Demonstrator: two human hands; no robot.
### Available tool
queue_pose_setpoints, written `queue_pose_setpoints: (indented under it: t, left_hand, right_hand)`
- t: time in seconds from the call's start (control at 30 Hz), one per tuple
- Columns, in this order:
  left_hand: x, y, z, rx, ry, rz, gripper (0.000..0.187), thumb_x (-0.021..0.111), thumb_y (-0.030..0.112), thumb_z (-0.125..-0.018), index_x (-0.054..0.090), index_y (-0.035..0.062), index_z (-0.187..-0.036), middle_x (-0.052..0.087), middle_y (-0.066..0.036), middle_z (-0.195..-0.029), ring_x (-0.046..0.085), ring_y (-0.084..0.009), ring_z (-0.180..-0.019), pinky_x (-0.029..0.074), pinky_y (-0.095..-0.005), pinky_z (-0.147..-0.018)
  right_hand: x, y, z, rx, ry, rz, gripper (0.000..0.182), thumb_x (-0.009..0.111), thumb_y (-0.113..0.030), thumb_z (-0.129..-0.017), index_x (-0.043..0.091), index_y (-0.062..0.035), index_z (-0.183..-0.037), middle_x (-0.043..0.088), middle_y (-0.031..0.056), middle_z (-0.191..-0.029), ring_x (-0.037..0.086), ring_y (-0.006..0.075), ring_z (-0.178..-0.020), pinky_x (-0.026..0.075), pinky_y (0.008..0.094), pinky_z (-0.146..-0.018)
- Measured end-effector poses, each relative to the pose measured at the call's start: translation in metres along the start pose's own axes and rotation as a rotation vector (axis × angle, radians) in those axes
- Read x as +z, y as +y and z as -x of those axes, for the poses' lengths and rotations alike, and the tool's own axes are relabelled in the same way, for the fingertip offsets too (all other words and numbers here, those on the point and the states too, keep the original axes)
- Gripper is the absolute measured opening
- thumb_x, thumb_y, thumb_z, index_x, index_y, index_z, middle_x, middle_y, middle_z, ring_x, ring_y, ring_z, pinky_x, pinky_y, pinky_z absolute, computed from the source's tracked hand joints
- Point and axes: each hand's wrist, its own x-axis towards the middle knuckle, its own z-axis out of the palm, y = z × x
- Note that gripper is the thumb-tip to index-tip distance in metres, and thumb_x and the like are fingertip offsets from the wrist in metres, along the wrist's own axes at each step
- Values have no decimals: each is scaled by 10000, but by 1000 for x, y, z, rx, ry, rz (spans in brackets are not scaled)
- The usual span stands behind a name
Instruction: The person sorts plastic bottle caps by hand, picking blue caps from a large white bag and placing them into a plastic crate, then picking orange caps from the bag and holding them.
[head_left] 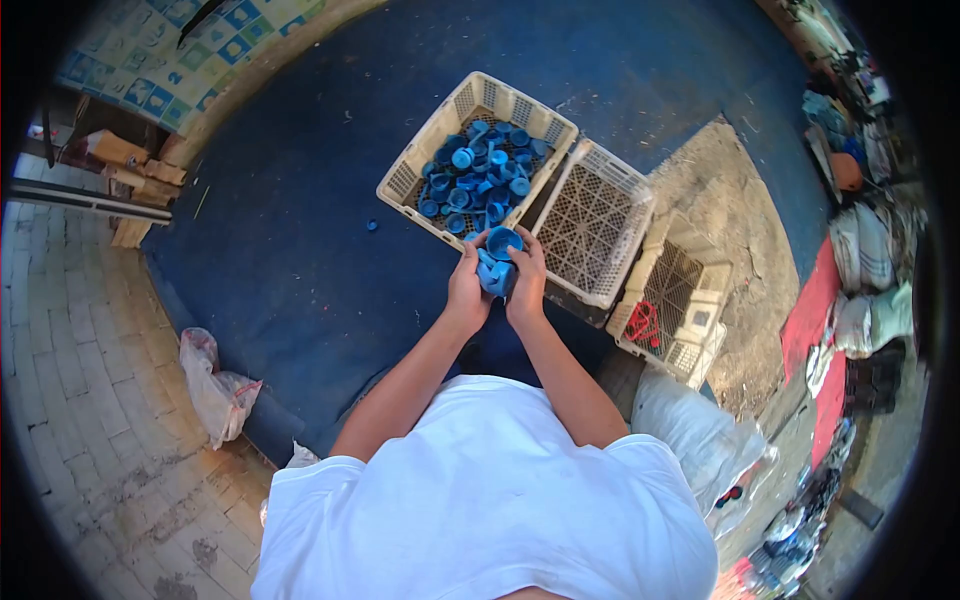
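Note:
Just in front of my body, both hands are cupped around a small cluster of blue plastic cup-shaped pieces. A round blue cup (503, 243) sits at the top of the cluster, its hollow side facing up. Below it are more blue pieces (494, 276), partly covered by my fingers. My left hand (468, 283) closes on the cluster from the left. From the right, my right hand (527, 278) grips it, thumb near the round cup. Beyond my hands stands a cream plastic crate (408, 158) holding a heap of similar blue pieces (478, 175).
Right of the full crate is a white lattice crate (637, 205); another crate (705, 310) holds red pieces (642, 324). A loose blue piece (372, 225) lies on the blue floor sheet (290, 180). Plastic bags (215, 388) lie at left, with clutter at right.

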Motion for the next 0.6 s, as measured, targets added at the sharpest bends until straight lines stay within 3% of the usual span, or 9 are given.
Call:
queue_pose_setpoints:
  t: [0.3,0.33,0.43,0.6]
  left_hand:
    - [-42,56,-115,-89,158,74,525,261,524,-1113,488,207,-1465,589,-76,-1387,606,-263,-1222,502,-533,-1002]
    - [-47,60,-125,-91,195,51,505,236,492,-1121,499,154,-1389,554,-108,-1415,558,-295,-1294,472,-538,-1055]
    - [-58,69,-145,-70,301,110,446,265,439,-1130,511,137,-1347,555,-105,-1377,558,-290,-1261,477,-531,-1041]
    - [-76,79,-166,-92,350,188,337,411,346,-1097,550,95,-1274,549,-104,-1321,554,-295,-1224,473,-550,-1024]
  right_hand:
    - [50,33,-123,254,-150,146,650,680,-200,-871,494,-4,-1462,549,174,-1385,534,265,-1273,405,342,-1081]
    - [55,37,-135,286,-163,157,669,685,-210,-868,486,-4,-1472,547,180,-1390,532,269,-1280,406,343,-1079]
    - [70,44,-162,353,-189,250,742,706,-256,-857,453,2,-1505,538,208,-1408,542,288,-1278,421,352,-1063]
    - [90,68,-191,405,-214,386,814,715,-296,-859,391,-1,-1545,517,227,-1446,561,304,-1264,437,364,-1048]
